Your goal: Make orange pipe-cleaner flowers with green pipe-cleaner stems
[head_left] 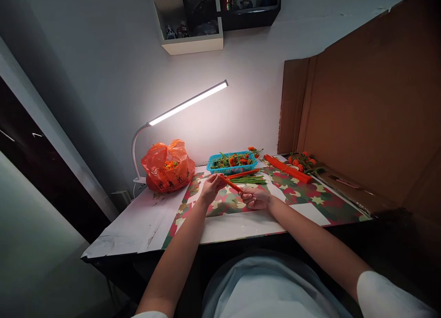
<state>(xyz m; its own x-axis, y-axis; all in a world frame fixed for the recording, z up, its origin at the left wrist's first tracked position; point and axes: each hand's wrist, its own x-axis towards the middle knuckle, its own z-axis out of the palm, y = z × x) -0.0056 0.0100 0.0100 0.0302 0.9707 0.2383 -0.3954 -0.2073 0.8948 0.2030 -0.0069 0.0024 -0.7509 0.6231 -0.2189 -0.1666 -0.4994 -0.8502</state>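
Between my two hands runs an orange chenille stem (232, 184), slanting down to the right above the table. The fingers of my left hand (213, 186) pinch its upper left end. My right hand (255, 198) is closed on the lower right end. Just beyond them lie more orange chenille stems (244, 173) and a row of green stems (250, 179). A blue plastic basket (212, 169) behind these holds orange flowers with green stalks (232, 160). A larger bundle of orange chenille stems (287, 168) rests to the right.
An orange plastic bag (172, 180) with orange flowers inside stands at the left, beside a lit clamp lamp (189, 102). More orange flowers (303, 162) lie near the cardboard (351, 107) at the right. Shelf boxes (193, 46) hang on the wall above the patterned table cover (220, 209).
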